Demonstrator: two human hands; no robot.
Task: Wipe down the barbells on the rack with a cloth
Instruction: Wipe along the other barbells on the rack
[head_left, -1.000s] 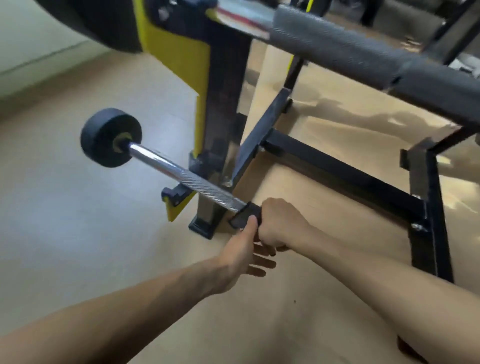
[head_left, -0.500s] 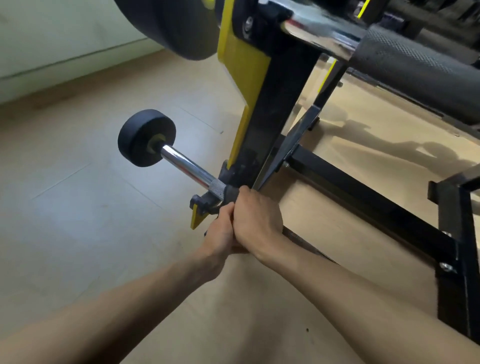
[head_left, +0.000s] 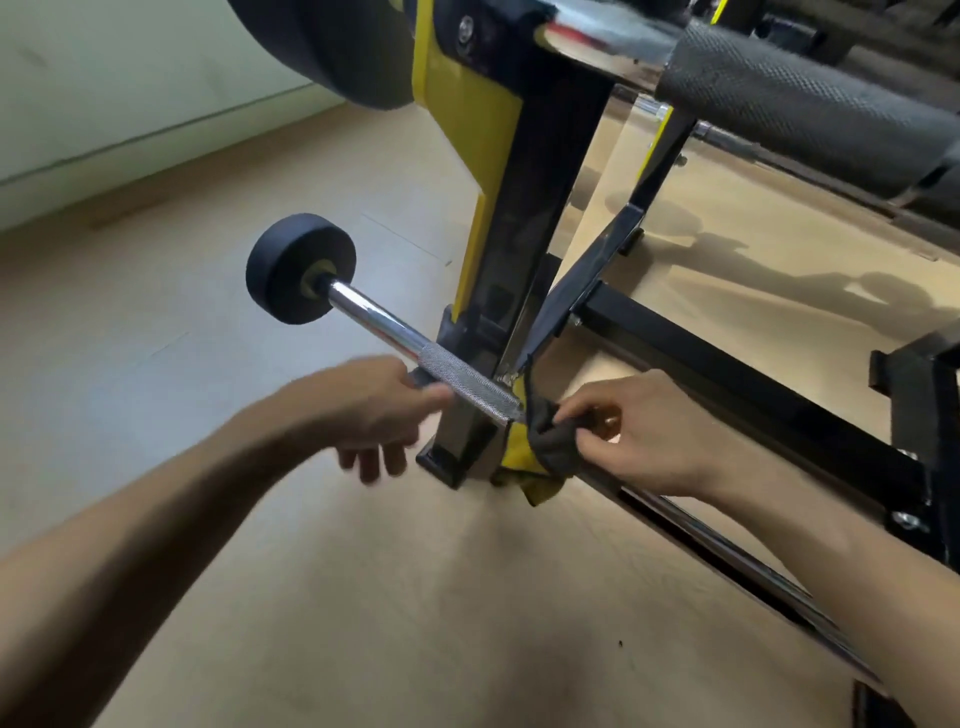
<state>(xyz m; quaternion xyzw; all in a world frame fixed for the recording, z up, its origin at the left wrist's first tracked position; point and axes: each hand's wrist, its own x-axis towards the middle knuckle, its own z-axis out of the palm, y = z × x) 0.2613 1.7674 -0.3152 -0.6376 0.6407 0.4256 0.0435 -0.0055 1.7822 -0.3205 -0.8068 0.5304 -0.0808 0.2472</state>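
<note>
A chrome barbell (head_left: 395, 332) with a small black end weight (head_left: 298, 267) lies low on the black and yellow rack (head_left: 519, 249). Its knurled part (head_left: 467, 382) runs toward my hands. My right hand (head_left: 639, 431) pinches a dark cloth with a yellow side (head_left: 545, 447), wrapped round the bar just right of the rack upright. My left hand (head_left: 379, 410) hovers blurred beside the knurled part, fingers loose, holding nothing. The rest of the bar runs on down to the lower right under my right forearm.
A second barbell with a thick black grip (head_left: 789, 98) and a large black plate (head_left: 332, 47) sits higher on the rack. Black frame bars (head_left: 727, 374) cross the tan floor on the right. A pale wall (head_left: 130, 88) stands at the far left.
Both hands were together on the bar at the rack hook. Now the right hand has slid the cloth back to the right, and the left hand has come off the bar.
</note>
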